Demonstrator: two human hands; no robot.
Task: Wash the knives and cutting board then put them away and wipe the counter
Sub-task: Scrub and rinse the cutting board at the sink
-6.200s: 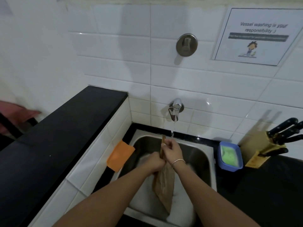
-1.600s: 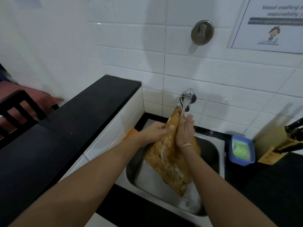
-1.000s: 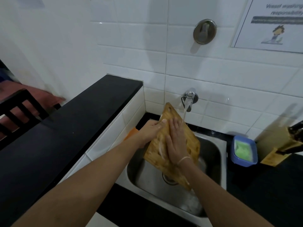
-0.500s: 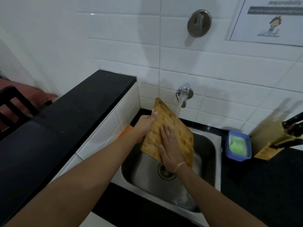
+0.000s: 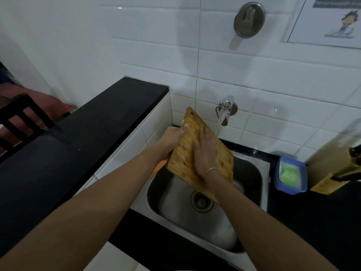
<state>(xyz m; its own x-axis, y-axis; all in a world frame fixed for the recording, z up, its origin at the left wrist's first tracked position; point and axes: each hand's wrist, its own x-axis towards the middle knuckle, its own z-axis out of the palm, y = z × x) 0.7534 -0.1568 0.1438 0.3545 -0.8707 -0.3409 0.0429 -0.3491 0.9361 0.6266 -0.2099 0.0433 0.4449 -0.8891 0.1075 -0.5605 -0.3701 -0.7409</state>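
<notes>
A wooden cutting board [image 5: 187, 149] is held tilted over the steel sink [image 5: 254, 173], its hole end pointing up toward the wall. My left hand [image 5: 172, 140] grips its left edge with the thumb on the face. My right hand [image 5: 205, 153] lies flat on the board's wet face, fingers straight. Water runs from the wall tap [image 5: 225, 108] down onto the board's right edge. A wooden knife block [image 5: 328, 182] with black-handled knives [image 5: 354, 151] stands on the black counter [image 5: 312, 222] at the far right.
A blue tub of green soap [image 5: 290, 175] sits right of the sink. An orange cloth [image 5: 158, 168] peeks out under my left wrist. A raised black ledge [image 5: 78, 143] runs along the left, with a dark chair [image 5: 21, 114] beyond it.
My right hand has slid up the board's face, rubbing it under the running water. The left hand keeps its grip on the edge. The view has shifted slightly.
</notes>
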